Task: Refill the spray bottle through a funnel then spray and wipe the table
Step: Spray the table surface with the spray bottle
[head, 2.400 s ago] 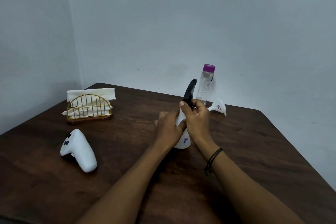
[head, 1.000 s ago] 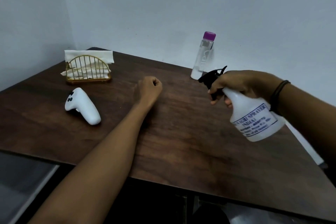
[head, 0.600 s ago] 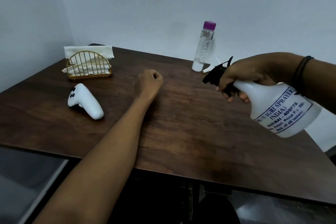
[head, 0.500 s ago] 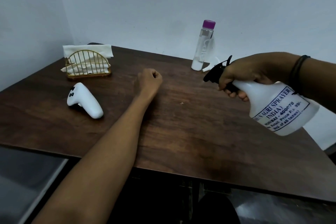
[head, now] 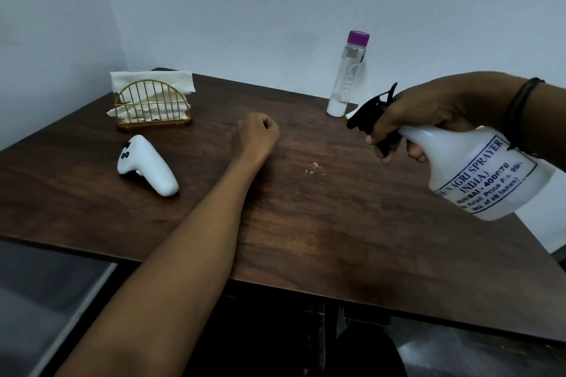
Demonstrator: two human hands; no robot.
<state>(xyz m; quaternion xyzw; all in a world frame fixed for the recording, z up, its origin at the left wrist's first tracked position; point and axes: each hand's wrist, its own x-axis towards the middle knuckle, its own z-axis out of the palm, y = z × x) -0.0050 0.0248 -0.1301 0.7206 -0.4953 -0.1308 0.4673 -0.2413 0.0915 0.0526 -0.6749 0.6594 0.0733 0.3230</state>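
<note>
Two hands over a dark wooden table (head: 306, 239). Upper left of the frame: gold wire napkin holder (head: 152, 105) stuffed with white napkins (head: 151, 82), standing near the table's far corner. Just below it, lying on its side on the wood: white game controller (head: 146, 166). Centre of the frame: left hand (head: 255, 135), fingers curled together into a loose fist holding nothing, resting on the tabletop. Slightly right of that: small pale droplets (head: 313, 167) on the wood. Upper right: clear water bottle (head: 347, 73) with purple cap, upright near the far edge. Right side of the frame: right hand (head: 428, 113) clamped around the neck of a white spray bottle (head: 484, 171), lifted off the table and tilted, black nozzle (head: 366, 112) aimed left and down, fingers wrapped over the trigger.
</note>
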